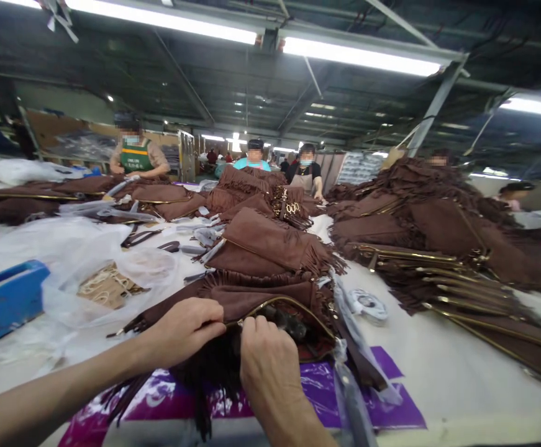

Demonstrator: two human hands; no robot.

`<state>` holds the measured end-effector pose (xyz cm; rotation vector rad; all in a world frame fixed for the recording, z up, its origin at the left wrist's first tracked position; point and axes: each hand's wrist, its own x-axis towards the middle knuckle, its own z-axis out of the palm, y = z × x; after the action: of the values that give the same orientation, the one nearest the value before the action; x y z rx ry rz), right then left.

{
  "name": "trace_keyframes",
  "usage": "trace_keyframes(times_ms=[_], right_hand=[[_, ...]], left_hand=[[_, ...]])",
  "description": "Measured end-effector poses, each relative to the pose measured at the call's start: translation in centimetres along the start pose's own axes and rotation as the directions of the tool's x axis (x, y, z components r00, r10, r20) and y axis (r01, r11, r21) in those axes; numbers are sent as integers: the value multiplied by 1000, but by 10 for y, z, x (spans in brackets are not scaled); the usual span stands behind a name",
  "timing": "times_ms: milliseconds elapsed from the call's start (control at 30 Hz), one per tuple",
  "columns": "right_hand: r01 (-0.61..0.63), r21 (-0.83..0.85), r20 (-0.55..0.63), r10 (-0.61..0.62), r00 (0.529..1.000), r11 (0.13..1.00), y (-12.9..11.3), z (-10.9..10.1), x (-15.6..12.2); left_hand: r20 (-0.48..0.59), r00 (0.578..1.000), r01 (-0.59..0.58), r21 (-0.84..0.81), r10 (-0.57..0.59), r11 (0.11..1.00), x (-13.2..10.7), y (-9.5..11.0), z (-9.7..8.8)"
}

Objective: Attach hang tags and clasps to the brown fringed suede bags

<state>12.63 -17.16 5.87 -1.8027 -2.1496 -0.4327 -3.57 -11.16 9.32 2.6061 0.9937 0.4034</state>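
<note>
Right hand [270,366], low in the middle of the frame, pinches the rim of the brown fringed bag [270,292], and my left hand [184,329] pinches its edge too. I think its gold zip [298,304] is not closed yet. Many more bags [438,230] sit piled at the right

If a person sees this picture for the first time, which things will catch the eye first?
First, in the near middle, the left hand and the right hand both grip the zip edge of a brown fringed bag, which lies on a purple sheet. Next come the big pile of brown bags on the right of the white table, and a blue box at the left edge.
</note>
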Motion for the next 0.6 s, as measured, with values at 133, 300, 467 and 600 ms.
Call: trace_keyframes(times_ms=[133,300,467,600], right_hand=[[-30,-56,194,41,980,998,11,-8,2],[-153,-233,294,219,930,960,82,-26,-20],[80,-400,354,73,932,913,157,-25,-56],[-58,-96,320,86,944,994,174,-10,-82]], left_hand=[[36,999,-28,58,26,998,-6,-9,-7],[29,996,78,160,-84,984,-17,-40,-13],[65,994,82,130,-91,988,-18,-53,-8],[112,988,90,127,-104,988,-21,-51,-4]])
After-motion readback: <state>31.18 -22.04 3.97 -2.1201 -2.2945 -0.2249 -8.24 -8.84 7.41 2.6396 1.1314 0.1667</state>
